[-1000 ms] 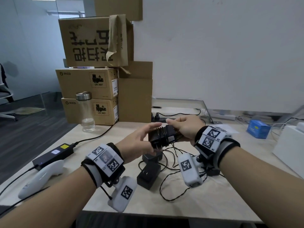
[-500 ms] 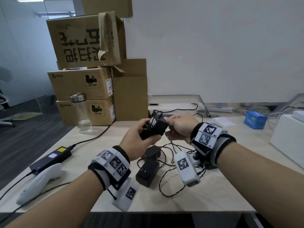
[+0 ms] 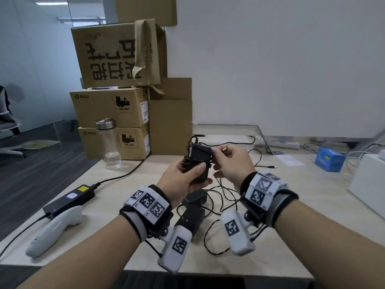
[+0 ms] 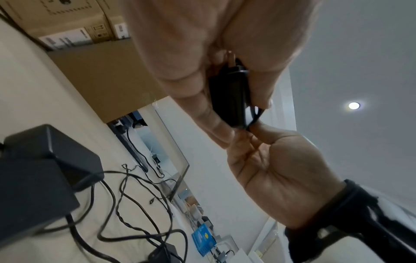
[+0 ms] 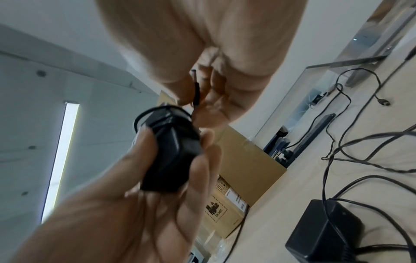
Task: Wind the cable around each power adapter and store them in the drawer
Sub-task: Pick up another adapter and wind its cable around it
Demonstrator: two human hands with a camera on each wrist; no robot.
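Near worktop front edge: two unwound adapters [image 3: 191,217], cables tangled. Above them, left hand [image 3: 183,180] grips wound adapter [image 3: 198,163]; right hand [image 3: 231,163] pinches cable plug end [image 5: 196,90]. Block light, rigid; cable springy, probably uncoils unless end tucked. Drawer unseen.

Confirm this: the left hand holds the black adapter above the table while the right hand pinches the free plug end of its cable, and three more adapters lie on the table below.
Not three: the head view shows two more adapters on the table. The rest stands: the left hand holds the black adapter, and the right hand pinches the plug end.
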